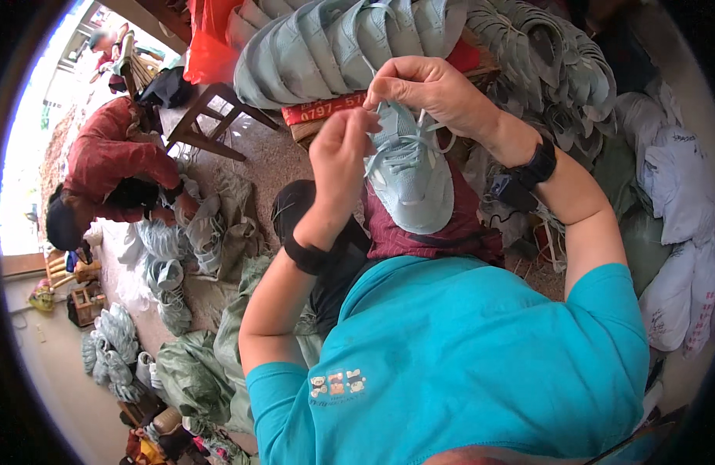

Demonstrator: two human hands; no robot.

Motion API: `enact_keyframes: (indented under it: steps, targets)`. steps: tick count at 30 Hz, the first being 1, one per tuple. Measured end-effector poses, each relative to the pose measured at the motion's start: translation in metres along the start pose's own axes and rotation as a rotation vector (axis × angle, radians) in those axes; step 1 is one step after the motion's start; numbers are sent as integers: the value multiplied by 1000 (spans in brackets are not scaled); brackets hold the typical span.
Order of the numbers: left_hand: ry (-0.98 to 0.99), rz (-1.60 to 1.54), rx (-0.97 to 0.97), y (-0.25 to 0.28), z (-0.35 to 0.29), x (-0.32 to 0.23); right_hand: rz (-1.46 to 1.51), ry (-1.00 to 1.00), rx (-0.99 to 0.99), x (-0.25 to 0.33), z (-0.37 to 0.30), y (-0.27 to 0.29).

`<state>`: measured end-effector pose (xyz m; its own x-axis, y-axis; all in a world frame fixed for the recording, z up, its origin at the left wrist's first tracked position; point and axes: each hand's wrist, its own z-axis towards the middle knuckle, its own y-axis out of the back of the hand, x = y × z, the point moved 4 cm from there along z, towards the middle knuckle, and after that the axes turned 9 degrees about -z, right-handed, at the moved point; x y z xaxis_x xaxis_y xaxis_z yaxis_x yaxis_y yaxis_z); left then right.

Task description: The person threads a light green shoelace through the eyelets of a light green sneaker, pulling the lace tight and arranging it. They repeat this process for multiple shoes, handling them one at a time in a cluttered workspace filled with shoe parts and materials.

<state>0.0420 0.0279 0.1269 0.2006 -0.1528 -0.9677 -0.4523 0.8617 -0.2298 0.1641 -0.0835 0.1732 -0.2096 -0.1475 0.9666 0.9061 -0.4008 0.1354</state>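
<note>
A pale grey-green shoe upper (411, 190) lies in front of me on dark red cloth (470, 213), its toe pointing toward my body. A thin shoelace (410, 142) of matching colour crosses its eyelets, with a loose loop at the right side. My right hand (431, 89) is above the tongue end, thumb and forefinger pinched on the lace. Close to its fingertips, my left hand (343, 147) is closed in a pinch at the upper's left edge. What the left fingertips hold is hidden.
Nested shoe uppers (334, 54) lie in a row beyond my hands on a red-covered support (318, 110). More uppers (551, 62) hang bundled at far right. A wooden stool (210, 120) stands left, near a person in red (113, 167) bending over uppers. White sacks (679, 186) line the right.
</note>
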Motion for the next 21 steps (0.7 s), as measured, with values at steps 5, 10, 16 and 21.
enact_keyframes:
  steps: [5,10,16,21]
  targets:
    - [20,-256,212,-28,-7,14,-72,-34,-63,4,-1,-11]
    - [118,-284,96,-7,-2,12,246,-181,-185,-19,-11,9]
    - [186,67,-172,122,17,67,-565,-358,-356,-82,-78,87]
    - [187,200,-51,102,12,72,-500,-393,-332,-87,-86,78]
